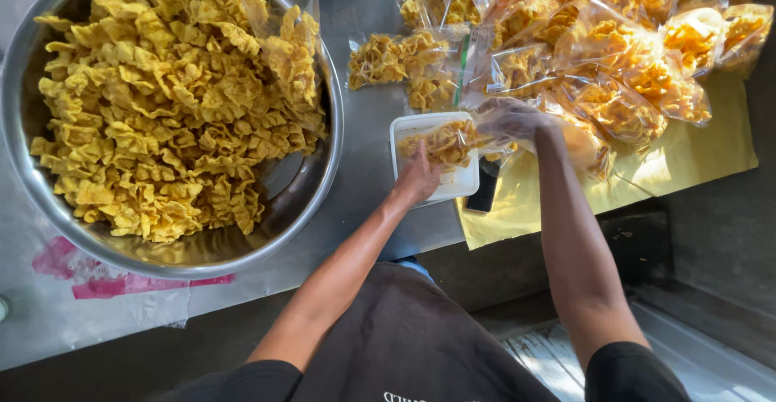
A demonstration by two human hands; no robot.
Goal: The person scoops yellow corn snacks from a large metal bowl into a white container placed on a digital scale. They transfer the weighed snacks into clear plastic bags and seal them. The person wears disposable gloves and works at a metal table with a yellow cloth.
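Two hands, left hand [418, 177] fingers touching tray [465, 180], right hand [509, 119] apparently bagged

A big metal bowl [32, 184] is sitting on the left of the table [364, 208], with a heap of fried crackers [170, 103] lying in it. Just right of the bowl a small tray [461, 180] is sitting at the table's near edge, holding a few crackers. The left hand [418, 177] is resting on the tray and the right hand [509, 119] is hovering just beside it. Filled bags [598, 54] are piling up behind and to the right, lying on a sheet of paper [695, 155]. One more bag [396, 63] is lying between bowl and pile.
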